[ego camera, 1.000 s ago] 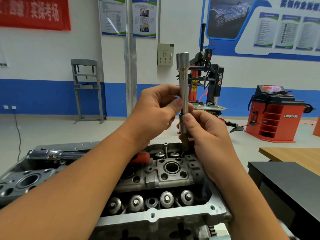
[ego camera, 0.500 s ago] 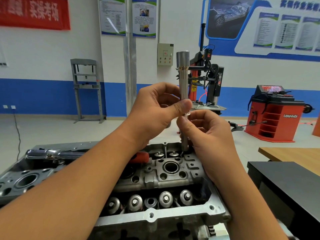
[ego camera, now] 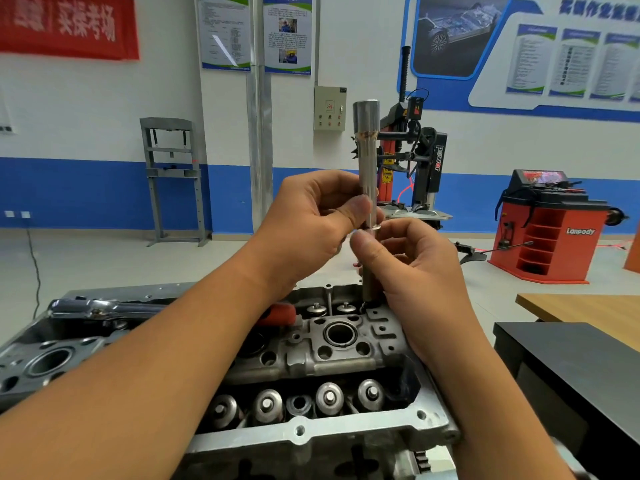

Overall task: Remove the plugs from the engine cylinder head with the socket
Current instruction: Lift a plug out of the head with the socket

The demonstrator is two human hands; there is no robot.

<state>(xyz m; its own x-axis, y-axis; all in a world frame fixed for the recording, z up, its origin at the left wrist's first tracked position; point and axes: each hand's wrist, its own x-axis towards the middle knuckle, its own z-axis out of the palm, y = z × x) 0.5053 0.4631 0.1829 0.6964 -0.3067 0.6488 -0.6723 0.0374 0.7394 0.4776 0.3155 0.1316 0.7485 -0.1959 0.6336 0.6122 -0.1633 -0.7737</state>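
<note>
With the left hand [ego camera: 311, 220] and right hand [ego camera: 412, 261] both pinching the long silver steel socket [ego camera: 367, 168] upright over the grey aluminium cylinder head's [ego camera: 346, 344] rear plug hole, keep it vertical while twisting

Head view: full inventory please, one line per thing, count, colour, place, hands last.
long silver tubular steel socket: 1, silver, upright at centre, lower end at the far edge of the head
grey cast aluminium engine cylinder head: 1, grey, foreground, valve springs showing
chrome ratchet wrench with red grip: 1, chrome and red, lying on the left part of the head
red wheel balancer machine: 1, red, right background
black and red tyre changer machine: 1, behind the socket
grey steel shop press frame: 1, grey, left by the wall
light wooden table top: 1, right
black cabinet: 1, black, lower right
left hand: 1, holds the socket
right hand: 1, holds it lower down
</note>
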